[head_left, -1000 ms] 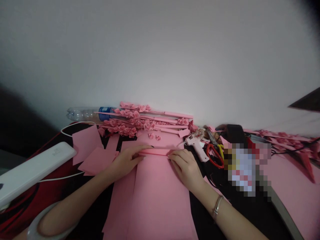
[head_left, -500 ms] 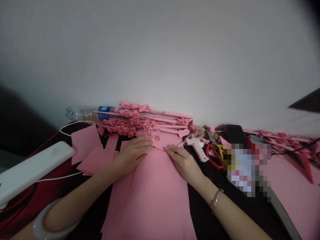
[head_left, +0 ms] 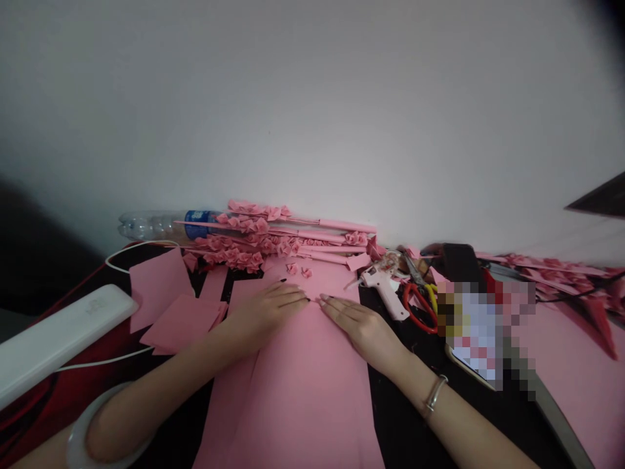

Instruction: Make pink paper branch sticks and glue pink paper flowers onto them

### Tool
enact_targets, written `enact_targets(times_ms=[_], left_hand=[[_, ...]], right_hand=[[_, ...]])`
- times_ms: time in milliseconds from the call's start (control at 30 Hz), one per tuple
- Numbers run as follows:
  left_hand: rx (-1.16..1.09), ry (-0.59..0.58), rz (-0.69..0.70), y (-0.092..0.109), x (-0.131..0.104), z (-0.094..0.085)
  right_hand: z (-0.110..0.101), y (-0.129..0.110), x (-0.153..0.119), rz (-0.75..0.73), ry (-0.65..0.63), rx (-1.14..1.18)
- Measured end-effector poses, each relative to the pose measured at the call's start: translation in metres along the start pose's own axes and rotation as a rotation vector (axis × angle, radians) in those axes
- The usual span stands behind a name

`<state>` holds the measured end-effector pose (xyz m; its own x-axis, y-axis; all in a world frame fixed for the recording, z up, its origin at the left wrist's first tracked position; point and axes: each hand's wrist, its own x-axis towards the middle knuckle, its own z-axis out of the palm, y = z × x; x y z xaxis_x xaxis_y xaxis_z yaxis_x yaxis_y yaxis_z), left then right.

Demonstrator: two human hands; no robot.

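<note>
In the head view, the left hand (head_left: 271,307) and right hand (head_left: 364,324) lie on a long pink paper sheet (head_left: 303,397), stretching toward six o'clock; I cannot tell whether either grip pinches it. From the fingertips, pink paper roses (head_left: 291,268) lie at eleven, a pale plastic glue gun (head_left: 389,293) at three.

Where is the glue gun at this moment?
In the head view, the glue gun lies right of centre, just beyond the right hand and immediately left of the red tool handle.
</note>
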<state>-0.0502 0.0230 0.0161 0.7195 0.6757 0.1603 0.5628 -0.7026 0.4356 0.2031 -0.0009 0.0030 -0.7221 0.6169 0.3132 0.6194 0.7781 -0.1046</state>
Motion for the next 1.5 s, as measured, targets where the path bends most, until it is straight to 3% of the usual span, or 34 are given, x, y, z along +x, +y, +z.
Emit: enact_targets(times_ms=[267,533,900,1267,1500], left_hand=[[-0.004,-0.04,0.027,-0.006,-0.009,0.005],[0.187,-0.063,0.152,-0.011,-0.017,0.016],[0.424,-0.089,0.075,0.004,-0.024,0.036],[0.434,-0.104,0.014,0.006,-0.024,0.04],[0.413,-0.051,0.018,0.004,-0.024,0.043]], right_hand=[[-0.007,-0.011,0.004,0.02,-0.06,-0.035],[-0.009,-0.017,0.004,0.103,-0.108,0.026],[-0.007,-0.023,0.004,0.151,-0.156,0.015],[-0.005,-0.026,0.004,0.16,-0.039,-0.101],[0.0,-0.035,0.005,0.23,-0.082,-0.203]])
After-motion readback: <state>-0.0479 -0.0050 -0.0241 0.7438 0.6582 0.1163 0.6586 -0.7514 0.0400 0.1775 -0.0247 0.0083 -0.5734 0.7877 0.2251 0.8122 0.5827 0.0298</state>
